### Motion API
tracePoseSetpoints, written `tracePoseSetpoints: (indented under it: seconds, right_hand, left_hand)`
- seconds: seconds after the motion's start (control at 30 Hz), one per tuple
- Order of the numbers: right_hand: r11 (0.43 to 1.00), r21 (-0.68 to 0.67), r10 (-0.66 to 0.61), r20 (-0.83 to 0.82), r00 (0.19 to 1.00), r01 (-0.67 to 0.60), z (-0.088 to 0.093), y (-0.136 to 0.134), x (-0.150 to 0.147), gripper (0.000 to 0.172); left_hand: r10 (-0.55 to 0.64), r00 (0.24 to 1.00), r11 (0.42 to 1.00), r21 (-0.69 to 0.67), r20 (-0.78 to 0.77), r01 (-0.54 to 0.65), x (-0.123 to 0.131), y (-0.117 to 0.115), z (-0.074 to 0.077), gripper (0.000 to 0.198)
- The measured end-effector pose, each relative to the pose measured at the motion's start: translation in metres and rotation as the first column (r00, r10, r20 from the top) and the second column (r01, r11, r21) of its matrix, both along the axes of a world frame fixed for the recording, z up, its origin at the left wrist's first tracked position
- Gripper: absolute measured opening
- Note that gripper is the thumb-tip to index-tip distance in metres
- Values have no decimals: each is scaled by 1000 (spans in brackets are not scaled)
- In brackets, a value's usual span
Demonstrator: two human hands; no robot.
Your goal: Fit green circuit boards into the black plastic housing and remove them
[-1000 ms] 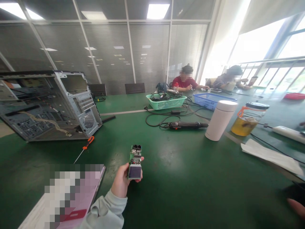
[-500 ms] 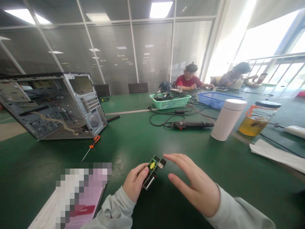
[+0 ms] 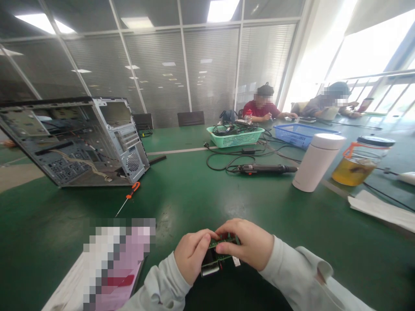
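Observation:
A small green circuit board (image 3: 212, 258) with a silvery cylindrical part along its near edge is held between my two hands, low over the table. My left hand (image 3: 193, 252) grips its left end, thumb on top. My right hand (image 3: 248, 244) is closed around the right end, with thumb and fingers pressed to the board; a small pale metal part pokes out below it. Fingers cover much of the board's face. Left of my hands lies a pixelated white and purple item (image 3: 119, 263), perhaps a stack of paper or a box.
An open computer case (image 3: 119, 142) stands at the left, an orange-handled screwdriver (image 3: 129, 196) before it. Ahead are a black electric screwdriver (image 3: 264, 169), a green basket (image 3: 236, 139) of cables, a blue basket (image 3: 293, 139), a white bottle (image 3: 313, 168) and a jar (image 3: 355, 168). Two people sit farther back.
My right hand has moved left from beside the board and closed on its right end. The board has turned to lie more sideways and come slightly nearer. The view has shifted a little.

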State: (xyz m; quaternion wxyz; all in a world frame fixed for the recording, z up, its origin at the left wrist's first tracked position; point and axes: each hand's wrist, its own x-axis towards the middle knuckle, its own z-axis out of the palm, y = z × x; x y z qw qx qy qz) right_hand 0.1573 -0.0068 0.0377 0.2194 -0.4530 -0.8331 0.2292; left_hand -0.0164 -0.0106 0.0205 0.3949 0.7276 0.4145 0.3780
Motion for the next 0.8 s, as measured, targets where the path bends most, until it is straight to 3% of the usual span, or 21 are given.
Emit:
tracePoseSetpoints:
  seconds: [0.23, 0.33, 0.4, 0.47, 0.53, 0.63, 0.7, 0.73, 0.8]
  right_hand:
    - [998, -24, -54, -9, 998, 54, -8, -4, 4, 20]
    - [991, 102, -82, -15, 997, 83, -10, -10, 6, 38]
    - [967, 234, -108, 7, 994, 103, -10, -15, 8, 48]
    - [918, 382, -131, 53, 990, 101, -8, -19, 10, 54]
    - [848, 527, -128, 99, 987, 57, -3, -22, 14, 54]
    - [712, 700, -85, 164, 983, -55, 4, -27, 22, 28]
    - [647, 760, -72, 138, 988, -59, 4, -30, 30, 27]
    - [653, 757, -73, 92, 993, -22, 2, -32, 35, 32]
    - [743, 657, -120, -54, 991, 125, -6, -37, 48, 34]
  left_hand:
    - [-16, 997, 998, 65, -73, 20, 0, -1, -1, 34]
    - [20, 999, 996, 91, -43, -16, -2, 0, -6, 36]
    - [54, 998, 998, 26, 38, -55, -4, 6, -11, 41]
    - [84, 985, 989, -131, 151, -64, -6, 13, -15, 47]
    - [209, 941, 954, -266, 266, -136, -7, 21, -18, 51]
    - [315, 879, 910, -375, 357, -174, -7, 30, -19, 54]
    - [317, 873, 906, -392, 372, -162, -7, 31, -19, 53]
    - [306, 876, 908, -391, 371, -152, -7, 31, -19, 52]
    - [277, 890, 916, -379, 363, -131, -7, 30, -19, 51]
